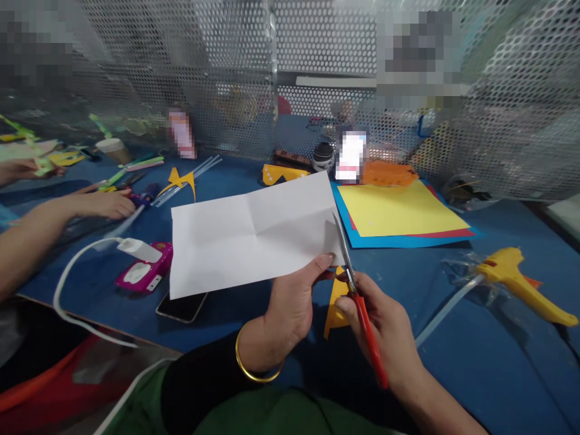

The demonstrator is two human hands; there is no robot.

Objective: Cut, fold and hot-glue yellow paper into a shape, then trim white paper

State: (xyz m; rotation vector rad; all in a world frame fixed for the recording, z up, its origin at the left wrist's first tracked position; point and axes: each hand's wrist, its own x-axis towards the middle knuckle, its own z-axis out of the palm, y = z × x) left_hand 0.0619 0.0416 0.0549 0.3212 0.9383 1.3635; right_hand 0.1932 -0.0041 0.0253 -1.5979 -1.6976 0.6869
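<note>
My left hand (pixel 294 299), with a gold bangle at the wrist, pinches the lower right part of a creased white paper sheet (pixel 244 235). Red-handled scissors (pixel 369 338) are in my right hand (pixel 385 326). Their blades point up and lie along the sheet's right edge; whether they cut into it is hard to tell. Beneath my hands, a yellow-orange cut piece (pixel 336 308) lies on the blue table (pixel 453 374).
Yellow, red and blue sheets (pixel 403 211) are stacked at back right, near a yellow glue gun (pixel 512 272). A purple power socket (pixel 140 275) and a phone (pixel 183 307) lie left. Another person's hands (pixel 106 204) work at far left. Perforated metal panels (pixel 226 60) stand behind.
</note>
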